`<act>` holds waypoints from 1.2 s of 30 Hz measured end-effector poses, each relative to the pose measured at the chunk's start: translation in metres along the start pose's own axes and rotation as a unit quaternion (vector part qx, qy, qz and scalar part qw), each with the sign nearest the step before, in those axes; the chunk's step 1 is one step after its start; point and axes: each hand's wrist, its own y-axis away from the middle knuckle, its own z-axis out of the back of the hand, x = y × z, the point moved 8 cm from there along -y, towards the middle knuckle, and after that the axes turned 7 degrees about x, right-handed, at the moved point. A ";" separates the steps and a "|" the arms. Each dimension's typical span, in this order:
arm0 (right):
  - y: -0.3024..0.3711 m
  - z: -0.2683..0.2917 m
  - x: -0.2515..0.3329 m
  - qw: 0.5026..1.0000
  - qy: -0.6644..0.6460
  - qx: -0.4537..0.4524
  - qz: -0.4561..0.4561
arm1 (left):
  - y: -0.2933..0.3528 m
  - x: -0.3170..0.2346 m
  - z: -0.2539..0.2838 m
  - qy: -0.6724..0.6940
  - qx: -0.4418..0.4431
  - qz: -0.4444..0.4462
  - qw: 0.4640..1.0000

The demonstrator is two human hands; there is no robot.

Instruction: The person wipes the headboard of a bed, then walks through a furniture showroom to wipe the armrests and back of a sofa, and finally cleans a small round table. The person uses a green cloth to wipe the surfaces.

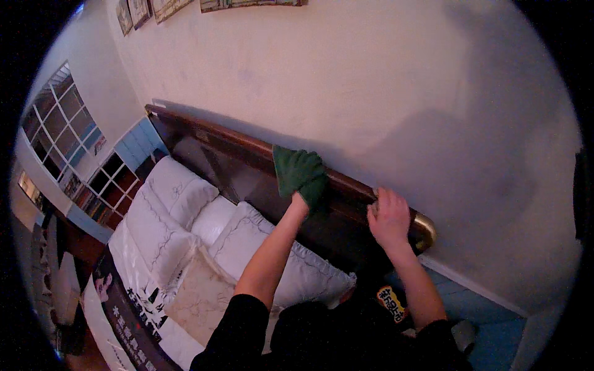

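Bed (101, 326), dark headboard (230, 170), patterned white pillows (182, 190), beige pillow (201, 294), dark band (116, 312)

Left hand (299, 199) mostly hidden under green cloth (291, 170). Wall pictures (253, 5) cut off at upper edge. Dim items (46, 266), far left: too blurred to identify.

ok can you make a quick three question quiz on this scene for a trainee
1. True or false: the bare right hand touches the long, dark brown wooden headboard.
2. Fill in the colour: the left hand is covered by a ____ fabric cloth.
3. In the picture, the curved, gold-coloured corner trim lies: a) left of both hands; b) between them; c) right of both.

Key: 1 true; 2 green; 3 c
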 end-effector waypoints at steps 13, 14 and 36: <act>0.063 0.023 -0.058 0.990 0.069 -0.114 0.040 | 0.050 -0.258 0.044 0.173 0.280 -0.040 0.943; 0.065 0.026 -0.054 0.986 0.075 -0.137 0.062 | 0.054 -0.271 0.059 0.174 0.282 -0.034 0.943; 0.548 -0.137 0.113 0.564 -0.469 0.675 -0.074 | 0.451 -0.353 0.350 0.248 0.291 0.440 0.813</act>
